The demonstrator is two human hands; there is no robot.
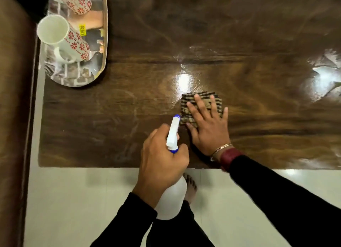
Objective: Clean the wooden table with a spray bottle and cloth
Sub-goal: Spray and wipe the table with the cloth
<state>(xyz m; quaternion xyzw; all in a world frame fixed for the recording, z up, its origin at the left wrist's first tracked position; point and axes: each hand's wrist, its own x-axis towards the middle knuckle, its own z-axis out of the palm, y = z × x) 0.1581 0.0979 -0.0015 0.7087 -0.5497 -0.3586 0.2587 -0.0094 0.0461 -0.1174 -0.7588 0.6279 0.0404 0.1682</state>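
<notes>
Okay, mid-wipe: my right hand (pixel 207 126) is flat on the cloth (pixel 201 106) at center frame, left hand (pixel 162 162) gripping the spray bottle (pixel 172 173). Next, probably wiping toward the streaks lower left.

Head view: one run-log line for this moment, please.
left hand: holds spray bottle | right hand: flat on cloth | wooden table: wet sheen

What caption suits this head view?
Right hand presses striped cloth on wooden table; left hand holds spray bottle.
</notes>
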